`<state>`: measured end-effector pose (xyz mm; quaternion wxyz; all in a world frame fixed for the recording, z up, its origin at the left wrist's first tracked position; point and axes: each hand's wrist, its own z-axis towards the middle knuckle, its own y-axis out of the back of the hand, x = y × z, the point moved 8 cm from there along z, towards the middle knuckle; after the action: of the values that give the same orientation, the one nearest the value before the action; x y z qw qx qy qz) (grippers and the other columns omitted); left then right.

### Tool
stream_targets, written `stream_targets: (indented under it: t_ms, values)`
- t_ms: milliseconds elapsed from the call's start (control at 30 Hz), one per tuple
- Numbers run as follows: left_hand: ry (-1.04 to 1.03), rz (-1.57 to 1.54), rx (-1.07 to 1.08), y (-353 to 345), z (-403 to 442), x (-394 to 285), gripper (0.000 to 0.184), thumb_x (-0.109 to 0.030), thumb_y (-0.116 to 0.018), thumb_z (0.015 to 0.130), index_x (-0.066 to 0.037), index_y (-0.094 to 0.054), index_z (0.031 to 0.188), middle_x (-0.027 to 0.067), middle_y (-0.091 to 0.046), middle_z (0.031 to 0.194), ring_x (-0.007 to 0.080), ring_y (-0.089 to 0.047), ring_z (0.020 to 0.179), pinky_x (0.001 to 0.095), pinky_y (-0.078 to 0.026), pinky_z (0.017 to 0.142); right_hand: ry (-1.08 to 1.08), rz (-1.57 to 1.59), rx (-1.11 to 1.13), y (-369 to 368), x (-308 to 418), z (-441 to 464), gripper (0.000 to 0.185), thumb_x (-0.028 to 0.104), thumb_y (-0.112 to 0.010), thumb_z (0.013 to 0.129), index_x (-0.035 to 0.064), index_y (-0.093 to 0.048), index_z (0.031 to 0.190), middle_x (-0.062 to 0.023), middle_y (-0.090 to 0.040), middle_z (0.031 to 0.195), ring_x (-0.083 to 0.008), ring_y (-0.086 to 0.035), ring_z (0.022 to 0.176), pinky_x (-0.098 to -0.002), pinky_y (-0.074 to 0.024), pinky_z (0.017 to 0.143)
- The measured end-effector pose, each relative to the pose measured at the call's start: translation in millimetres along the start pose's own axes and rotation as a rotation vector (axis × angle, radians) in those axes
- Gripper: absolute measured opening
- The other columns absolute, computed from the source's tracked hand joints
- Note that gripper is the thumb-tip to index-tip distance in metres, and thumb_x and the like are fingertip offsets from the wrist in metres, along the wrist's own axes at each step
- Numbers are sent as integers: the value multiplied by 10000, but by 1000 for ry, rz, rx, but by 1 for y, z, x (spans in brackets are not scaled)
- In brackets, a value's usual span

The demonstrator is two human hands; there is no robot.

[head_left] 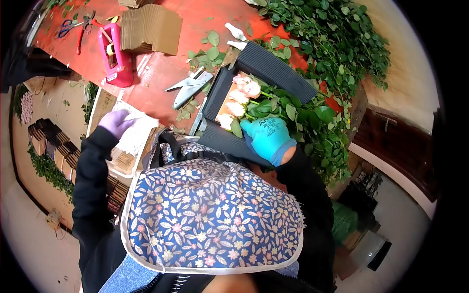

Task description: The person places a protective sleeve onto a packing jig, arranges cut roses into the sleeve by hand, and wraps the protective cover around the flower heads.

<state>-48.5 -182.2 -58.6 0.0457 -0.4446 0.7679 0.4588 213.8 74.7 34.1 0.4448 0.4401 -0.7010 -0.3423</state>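
Observation:
My left hand [115, 123], in a purple glove, is closed on the edge of a white paper sheet [131, 139] that lies over a pale plastic basket [128, 172]. A teal-blue glove covers my right hand [269, 139], which rests beside the leafy stems of several pale pink roses [238, 100]. Its thumb points toward the blooms; the other fingers are mostly hidden, so their grip does not show. The roses lie in a dark ridged trough [276, 68], heads against a brown cardboard piece [225, 105]. To its left sits a grey-white stapler [190, 90].
On the red table [163, 73] stand a pink tape dispenser [117, 58] and a stack of brown cardboard [151, 29]. Red-handled pliers [82, 34] and blue-handled scissors [66, 28] lie at the far left. Piled green foliage [337, 39] covers the right side.

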Motion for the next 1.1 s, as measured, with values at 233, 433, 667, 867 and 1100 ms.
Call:
stream_targets:
  t_ms: [233,433,667,867,1100]
  values:
    - [408,530,92,-21,-36,56,369,-184,-647,814,-147,-631,1180,133,-612,1215,308,-624,1065,434,-513,875,-7,-9,76,-6,-4,4,73,154,-586,836,88,-613,854,-120,-628,702,-324,-632,647,-454,-500,591]
    - [-966,-107,-201,12,1,-245,363,-47,-585,752,-105,-654,1105,62,-661,1157,283,-628,869,372,-529,769,76,21,-13,-1,0,2,100,176,-619,828,77,-607,826,-120,-604,669,-323,-604,614,-441,-478,567]
    - [-972,3,-120,-24,30,-261,266,-74,-623,748,-113,-690,1002,29,-705,1033,267,-636,833,367,-523,760,31,110,-106,4,-9,-6,112,188,-610,831,80,-636,831,-120,-636,709,-324,-633,660,-445,-490,597]
    - [-882,170,2,-23,28,-272,219,-74,-631,740,-106,-690,948,17,-707,1050,279,-637,886,370,-521,751,-140,175,-280,50,-14,-14,210,192,-656,881,54,-640,1039,-135,-669,768,-331,-655,689,-428,-491,592]
    - [-805,184,6,-31,29,-267,295,-47,-635,735,-93,-667,1024,85,-701,1080,316,-626,880,390,-535,757,-93,-151,-94,-4,-14,16,111,181,-586,815,98,-596,889,-49,-639,666,-242,-646,621,-396,-482,566]
